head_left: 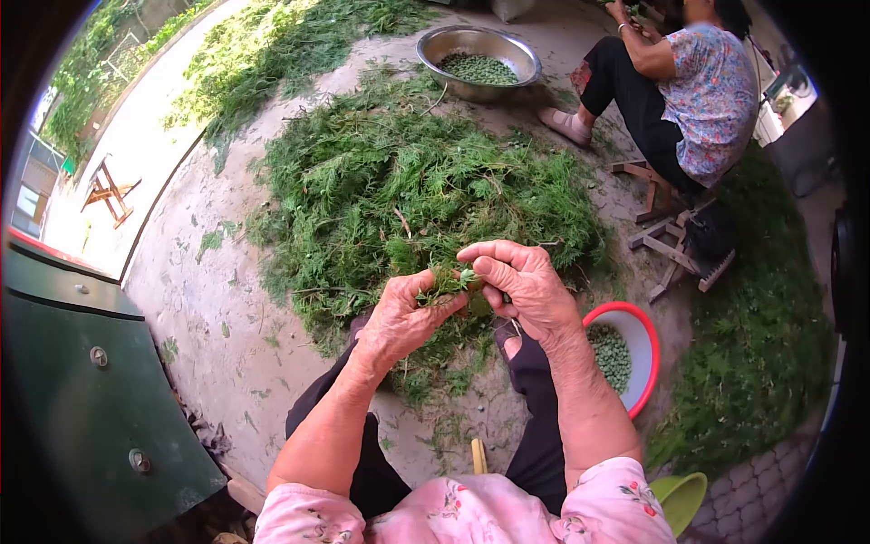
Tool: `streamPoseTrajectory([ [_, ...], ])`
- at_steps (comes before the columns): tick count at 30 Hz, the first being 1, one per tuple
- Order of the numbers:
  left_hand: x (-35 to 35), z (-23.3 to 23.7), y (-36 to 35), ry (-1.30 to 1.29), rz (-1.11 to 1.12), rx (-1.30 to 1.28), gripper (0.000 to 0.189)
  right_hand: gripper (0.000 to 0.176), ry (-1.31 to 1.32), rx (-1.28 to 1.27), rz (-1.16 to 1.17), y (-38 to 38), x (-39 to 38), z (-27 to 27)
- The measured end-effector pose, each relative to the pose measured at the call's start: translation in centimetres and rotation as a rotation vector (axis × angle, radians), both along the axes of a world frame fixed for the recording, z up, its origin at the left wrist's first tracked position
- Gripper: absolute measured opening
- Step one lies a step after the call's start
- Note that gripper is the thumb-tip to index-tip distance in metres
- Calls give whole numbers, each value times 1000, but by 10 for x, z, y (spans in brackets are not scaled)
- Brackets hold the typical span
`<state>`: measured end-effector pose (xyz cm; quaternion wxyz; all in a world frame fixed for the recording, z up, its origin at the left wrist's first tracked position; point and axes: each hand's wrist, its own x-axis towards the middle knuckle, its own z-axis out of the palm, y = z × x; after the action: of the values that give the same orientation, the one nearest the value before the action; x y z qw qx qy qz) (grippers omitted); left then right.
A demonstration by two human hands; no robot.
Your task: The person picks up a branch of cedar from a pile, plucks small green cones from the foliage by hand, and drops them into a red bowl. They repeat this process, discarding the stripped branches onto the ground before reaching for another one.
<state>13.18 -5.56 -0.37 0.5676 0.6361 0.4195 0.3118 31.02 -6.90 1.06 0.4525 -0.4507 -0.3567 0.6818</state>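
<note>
Pink floral sleeves [471,512] fill the bottom edge, closest to us, with dark trousers below them and a pale stick [478,453] poking up between the knees. Both forearms run up to mid-frame, where the two hands meet over the ground [227,335]. Left hand [403,317] is curled, its fingers [444,304] closed tight round the lower end of a small green sprig [449,283]. Right hand [526,286] comes over from the other side, fingers [498,249] bent and pinching the sprig's top, thumb tucked beneath. So the sprig sits gripped between both hands, held above the near edge of the pile [408,172], a broad heap of feathery green cuttings spread across the middle of the ground. Just right of the right wrist, on the ground, sits a red bowl [645,322], white inside, partly filled with small round green bits. At the far edge of the pile there's a steel bowl [521,53] holding more of the same green bits. Top right, another person [698,100] in a flowered blouse and dark trousers sits on a low wooden stool [671,231], hands up near the frame's edge; what they hold cannot be made out. More green cuttings lie scattered behind that person and along the far left. On the left side a dark green box [82,390] with round studs stands close by, and beyond it a folding wooden stand [109,192] rests in bright sun. Lime-green tub [680,497] peeks in at the bottom right corner.
</note>
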Motion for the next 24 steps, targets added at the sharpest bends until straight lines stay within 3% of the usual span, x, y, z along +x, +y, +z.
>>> streamPoseTrajectory([
  [4,-4,-3,1,72,-19,11,16,22,-126,57,89,-3,-4,4],
  [7,-1,1,0,82,71,12,13,18,-159,62,9,-4,-8,-2],
  [9,0,3,0,-207,177,-280,12,17,-158,55,-49,-5,-10,-7],
  [16,4,-1,-1,-305,291,-364,10,18,-448,257,-80,-5,-21,-10],
  [18,4,0,-2,-435,290,-432,10,19,-498,310,-77,-5,-21,-11],
  [20,2,10,-2,-459,275,-459,11,19,94,-53,-32,-6,-15,-11],
  [22,1,12,-1,-484,261,-489,12,19,218,-72,-19,-5,-7,-17],
  [24,1,8,1,-408,242,-358,11,19,342,-90,-6,-2,-5,-16],
])
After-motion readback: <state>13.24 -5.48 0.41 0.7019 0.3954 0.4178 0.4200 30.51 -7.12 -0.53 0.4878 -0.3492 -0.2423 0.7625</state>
